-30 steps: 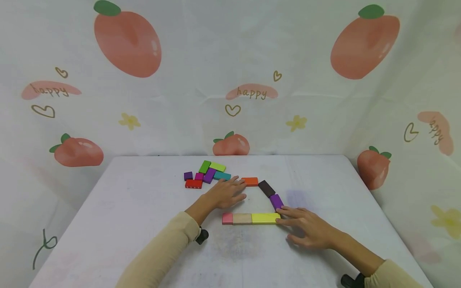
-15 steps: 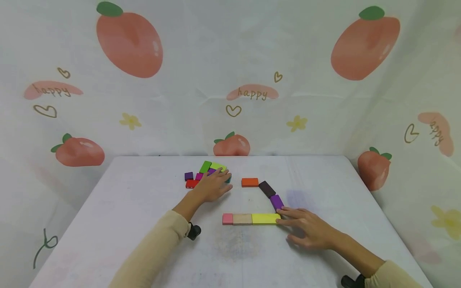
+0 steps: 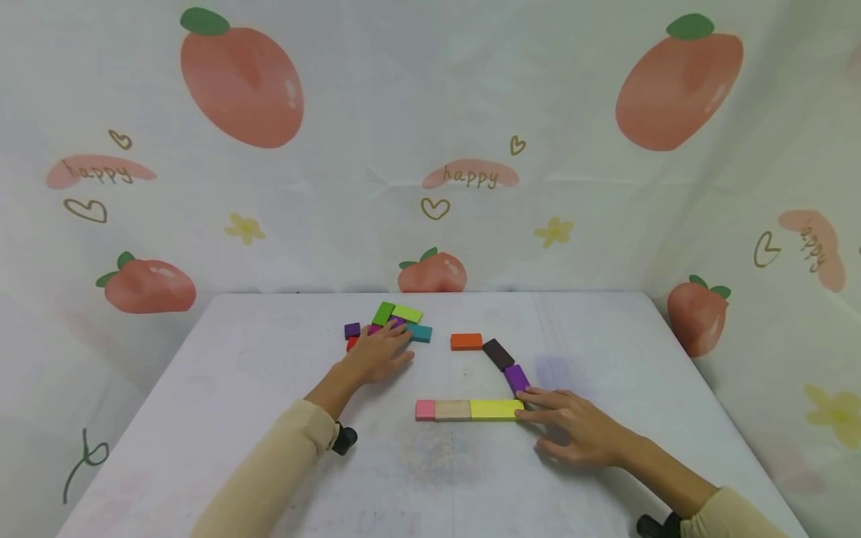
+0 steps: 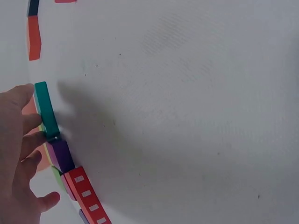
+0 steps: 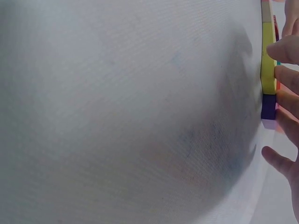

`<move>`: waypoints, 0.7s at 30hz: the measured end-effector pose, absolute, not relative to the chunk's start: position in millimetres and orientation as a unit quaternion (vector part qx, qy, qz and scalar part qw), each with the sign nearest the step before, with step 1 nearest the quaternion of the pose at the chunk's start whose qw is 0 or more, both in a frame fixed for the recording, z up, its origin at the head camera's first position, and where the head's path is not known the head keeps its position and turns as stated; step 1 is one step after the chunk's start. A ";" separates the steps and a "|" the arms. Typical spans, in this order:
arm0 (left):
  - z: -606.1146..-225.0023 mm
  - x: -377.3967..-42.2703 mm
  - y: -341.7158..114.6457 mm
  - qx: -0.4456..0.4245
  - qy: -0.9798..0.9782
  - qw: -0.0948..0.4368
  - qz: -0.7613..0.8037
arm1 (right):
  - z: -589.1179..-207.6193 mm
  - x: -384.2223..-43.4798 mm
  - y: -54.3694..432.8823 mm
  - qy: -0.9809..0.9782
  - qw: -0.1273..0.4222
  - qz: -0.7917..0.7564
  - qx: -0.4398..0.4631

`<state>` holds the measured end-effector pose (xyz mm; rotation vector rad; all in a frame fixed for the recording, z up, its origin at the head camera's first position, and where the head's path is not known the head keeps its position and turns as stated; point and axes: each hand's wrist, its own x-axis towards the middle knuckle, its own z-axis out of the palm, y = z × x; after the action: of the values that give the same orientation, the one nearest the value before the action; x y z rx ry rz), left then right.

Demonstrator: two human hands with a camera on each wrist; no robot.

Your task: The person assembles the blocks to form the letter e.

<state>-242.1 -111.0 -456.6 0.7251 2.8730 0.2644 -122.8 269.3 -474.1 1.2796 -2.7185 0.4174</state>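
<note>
Left of centre in the frame, the left hand (image 3: 377, 357) spreads loose, unclenched fingers beside the teal rectangular block (image 3: 421, 334) and the red rectangular block with pale marks (image 4: 88, 196); contact is hard to call! Lower right, the right hand (image 3: 575, 427) is ungripping, fingertips at the long yellow rectangular block (image 3: 494, 410) and purple rectangular block (image 3: 516, 379), right of centre.

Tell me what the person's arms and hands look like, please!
The left sleeve and right sleeve are plain beige and stop short of the hands. By each sleeve's end is a small black gadget. The left hand and right hand wear no gloves, and I see no rings.
</note>
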 end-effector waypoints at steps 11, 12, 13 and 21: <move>-458.6 -237.2 -112.2 0.294 0.949 0.042 0.107 | -476.1 -123.0 269.5 -0.893 0.059 0.141 0.423; -458.6 -237.1 -112.2 0.298 0.947 0.039 0.111 | -476.1 -123.0 269.5 -0.894 0.058 0.140 0.422; -458.7 -237.2 -112.2 0.302 0.946 0.038 0.112 | -476.1 -122.8 269.5 -0.895 0.057 0.140 0.421; -458.7 -236.0 -111.3 0.319 0.938 0.062 0.124 | -476.1 -122.5 269.4 -0.896 0.056 0.140 0.417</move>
<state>-236.0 -111.3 -458.7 0.9641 2.8345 0.3753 -122.5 269.4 -476.1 1.2650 -2.7196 0.4253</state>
